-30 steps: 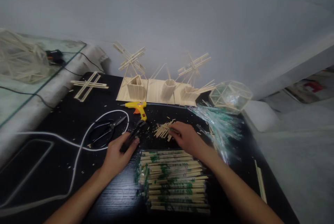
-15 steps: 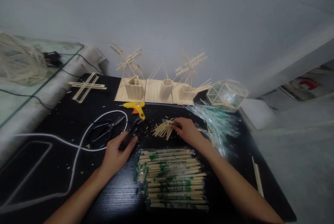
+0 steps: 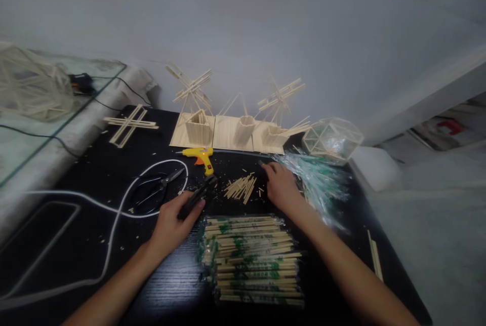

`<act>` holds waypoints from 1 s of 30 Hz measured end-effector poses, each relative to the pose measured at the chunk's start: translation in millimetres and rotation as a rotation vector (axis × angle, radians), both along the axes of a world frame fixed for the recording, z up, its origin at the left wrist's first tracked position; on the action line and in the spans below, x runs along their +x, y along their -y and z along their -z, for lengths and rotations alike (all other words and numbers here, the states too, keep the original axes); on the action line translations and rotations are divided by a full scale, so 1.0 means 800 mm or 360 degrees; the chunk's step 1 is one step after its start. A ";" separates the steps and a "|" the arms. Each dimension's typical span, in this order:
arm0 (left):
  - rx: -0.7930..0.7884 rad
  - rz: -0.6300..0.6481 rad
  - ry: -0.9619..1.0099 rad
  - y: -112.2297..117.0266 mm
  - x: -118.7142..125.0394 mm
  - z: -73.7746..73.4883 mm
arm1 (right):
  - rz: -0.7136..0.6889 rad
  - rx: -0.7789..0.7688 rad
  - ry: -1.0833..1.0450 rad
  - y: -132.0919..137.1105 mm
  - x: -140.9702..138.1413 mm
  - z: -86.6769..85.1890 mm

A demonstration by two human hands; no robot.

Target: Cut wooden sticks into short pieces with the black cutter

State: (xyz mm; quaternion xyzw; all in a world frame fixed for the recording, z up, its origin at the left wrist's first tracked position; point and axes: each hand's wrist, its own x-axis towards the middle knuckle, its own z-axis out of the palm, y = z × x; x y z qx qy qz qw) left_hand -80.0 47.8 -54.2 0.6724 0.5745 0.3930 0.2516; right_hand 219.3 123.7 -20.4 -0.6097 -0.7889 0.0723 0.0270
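Note:
My left hand (image 3: 180, 217) is wrapped around a black tool (image 3: 197, 197) that looks like pliers, its tip pointing up and right over the table. To the right, my right hand (image 3: 283, 184) has its fingers pinched beside the plastic wrappers (image 3: 319, 176). A small greyish bit shows at its fingertips, too blurred to name. Between the hands lies a heap of short cut sticks (image 3: 241, 188). Nearest to me is a stack of wrapped chopsticks (image 3: 254, 260) with green print. A yellow glue gun (image 3: 199, 156) lies beyond my left hand.
Three stick-built bases (image 3: 231, 133) with towers and crossed blades line the wall. A stick cross (image 3: 131, 124) lies at the left, near scissors (image 3: 155, 189) and a white cable (image 3: 117, 209). A faceted stick frame (image 3: 334, 138) stands back right. Loose sticks (image 3: 375, 255) lie at the right edge.
My right hand has moved from over the cut sticks up and right, toward the plastic wrappers. My left hand keeps its hold on the black tool, tilted slightly. The view has shifted a little.

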 end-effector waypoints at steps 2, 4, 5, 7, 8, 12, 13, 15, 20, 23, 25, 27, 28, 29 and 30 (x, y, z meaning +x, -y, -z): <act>-0.0029 -0.0007 0.0010 0.000 -0.001 0.003 | -0.0460 -0.0083 -0.0094 0.000 -0.009 -0.005; -0.0060 -0.0005 0.0023 -0.001 -0.002 0.006 | -0.0844 -0.0170 -0.0138 -0.004 -0.020 -0.009; -0.0073 -0.0002 0.0030 -0.001 -0.003 0.007 | -0.0942 -0.0196 -0.0120 -0.006 -0.026 -0.010; -0.0084 -0.0004 0.0042 -0.001 -0.003 0.007 | -0.1021 -0.0208 -0.0038 -0.011 -0.038 -0.008; -0.0085 -0.0005 0.0045 -0.001 -0.003 0.006 | -0.1034 -0.0199 0.0007 -0.014 -0.044 -0.005; -0.0079 -0.0013 0.0037 -0.002 -0.003 0.000 | -0.1016 -0.0078 0.0110 -0.017 -0.060 0.015; -0.0083 -0.0017 0.0035 -0.002 -0.002 -0.002 | -0.0993 -0.0047 0.0121 -0.016 -0.063 0.021; -0.0091 -0.0018 0.0025 -0.002 -0.002 -0.003 | -0.0930 -0.0012 0.0131 -0.012 -0.067 0.032; -0.0069 -0.0015 -0.0009 -0.001 -0.001 -0.002 | -0.0805 -0.0044 0.0113 -0.008 -0.073 0.041; -0.0072 -0.0019 0.0000 -0.001 -0.002 -0.001 | -0.0727 -0.0116 0.0091 -0.008 -0.072 0.040; -0.0085 -0.0011 0.0017 -0.002 -0.004 0.000 | -0.0649 -0.0166 0.0051 -0.006 -0.072 0.040; -0.0102 0.0002 0.0028 -0.003 -0.005 0.000 | -0.0544 -0.0207 -0.0020 -0.003 -0.073 0.042; -0.0105 0.0008 0.0030 -0.003 -0.005 0.000 | -0.0484 -0.0224 -0.0071 -0.003 -0.074 0.042; -0.0105 0.0007 0.0029 -0.003 -0.006 -0.001 | -0.0418 -0.0238 -0.0135 -0.004 -0.074 0.043; -0.0103 0.0002 0.0027 -0.003 -0.005 -0.001 | -0.0345 -0.0249 -0.0212 -0.006 -0.073 0.042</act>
